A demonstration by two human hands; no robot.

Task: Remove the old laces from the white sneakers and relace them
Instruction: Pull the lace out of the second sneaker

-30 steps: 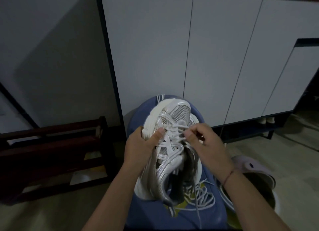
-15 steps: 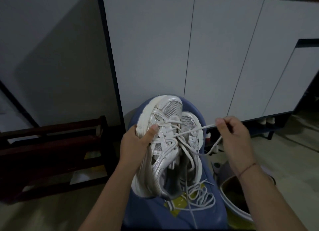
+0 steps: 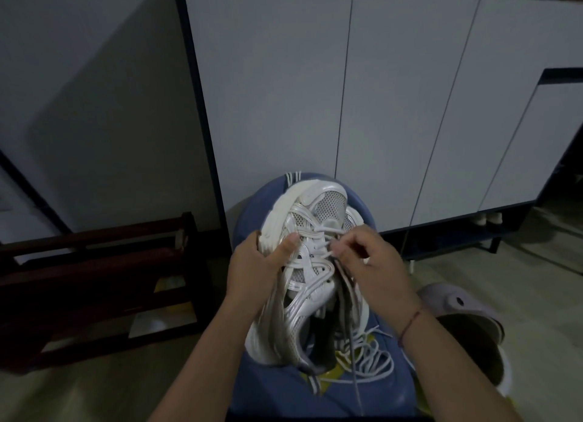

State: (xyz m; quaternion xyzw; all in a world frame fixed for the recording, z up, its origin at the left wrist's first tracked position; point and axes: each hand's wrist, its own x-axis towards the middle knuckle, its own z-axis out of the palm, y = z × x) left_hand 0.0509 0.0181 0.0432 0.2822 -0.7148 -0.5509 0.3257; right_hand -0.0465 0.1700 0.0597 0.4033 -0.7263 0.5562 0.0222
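In the lower middle of the frame, the white sneaker [image 3: 310, 273] is being held up with its toe pointing toward the top of the frame, over a round blue surface [image 3: 244, 222]. The left hand [image 3: 255, 271] is gripping the sneaker's sole edge on the picture's left. Its fingers are curling round behind the shoe and its thumb is pressing across the silver straps of the upper. The right hand [image 3: 373, 268] is working at the eyelet rows just right of centre, its fingers [image 3: 342, 248] pinching together on a strand of the white lace [image 3: 323, 248] that is crossing the tongue. A thin red cord [image 3: 410, 322] is circling the right wrist.

Below the sneaker's heel, toward the lower right, a loose tangle of white laces [image 3: 373, 360] is lying on the blue surface. A grey clog [image 3: 460, 301] is sitting on the floor at the right edge of that surface. A dark wooden rack [image 3: 94, 279] is standing at the lower left, and a white cabinet [image 3: 268, 106] with dark framing is filling the upper part of the frame.
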